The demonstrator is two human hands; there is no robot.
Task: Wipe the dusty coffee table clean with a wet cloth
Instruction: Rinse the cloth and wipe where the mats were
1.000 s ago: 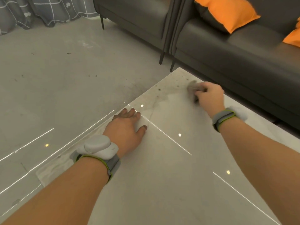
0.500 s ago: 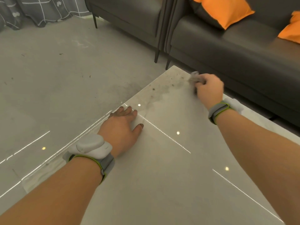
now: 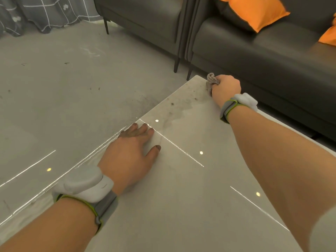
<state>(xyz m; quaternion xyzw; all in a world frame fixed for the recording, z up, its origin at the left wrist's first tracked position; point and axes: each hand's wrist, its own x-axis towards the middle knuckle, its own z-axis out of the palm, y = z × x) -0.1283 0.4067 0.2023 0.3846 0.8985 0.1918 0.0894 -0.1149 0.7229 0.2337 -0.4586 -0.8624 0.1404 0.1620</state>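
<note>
The head view is showing the right hand (image 3: 226,87) curling tight around a small gray cloth (image 3: 211,80). The cloth is bunched up and wrinkly, and most of it is hiding inside the fist. The fist is pressing down at the far corner of the coffee table (image 3: 181,206), just beside the edge.

The left hand (image 3: 130,157) is lying flat on the table with its fingers spread out, holding nothing. Its fingertips are looking dark and dirty.

The table top is pale, smooth and shiny, with little bright spots of light on it. Near the cloth, a patch of gray dust (image 3: 183,106) with dark specks is sitting on the top. The part close to the camera is looking clean.

Both wrists are wearing gray bands with white bumps on them.

A dark, smooth sofa (image 3: 263,57) is standing behind the table, with an orange pillow (image 3: 254,11) cut off at the top. The gray floor (image 3: 63,88) is looking dull and spotty.
</note>
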